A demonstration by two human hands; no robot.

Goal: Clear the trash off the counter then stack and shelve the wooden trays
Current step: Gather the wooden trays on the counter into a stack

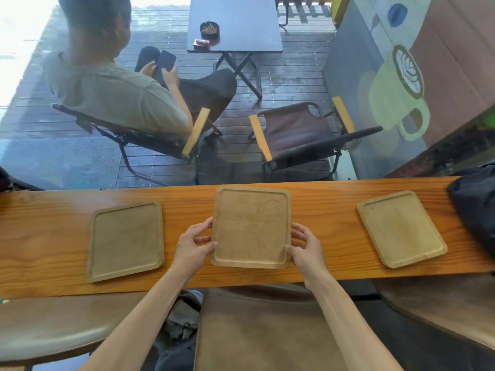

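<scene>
Three bare wooden trays lie in a row on the long wooden counter (321,199). The middle tray (251,226) is held at both sides: my left hand (194,247) grips its left edge near the front corner, and my right hand (305,246) grips its right edge. The left tray (126,241) lies flat and slightly turned. The right tray (401,227), paler, lies at an angle near the counter's right end. No trash shows on the counter.
A dark bag (476,207) rests on the counter's right end. Brown stool seats (257,330) stand below the counter's near edge. Beyond the window glass a person sits in a folding chair (128,135), with another chair (297,132) and a dark table (235,25).
</scene>
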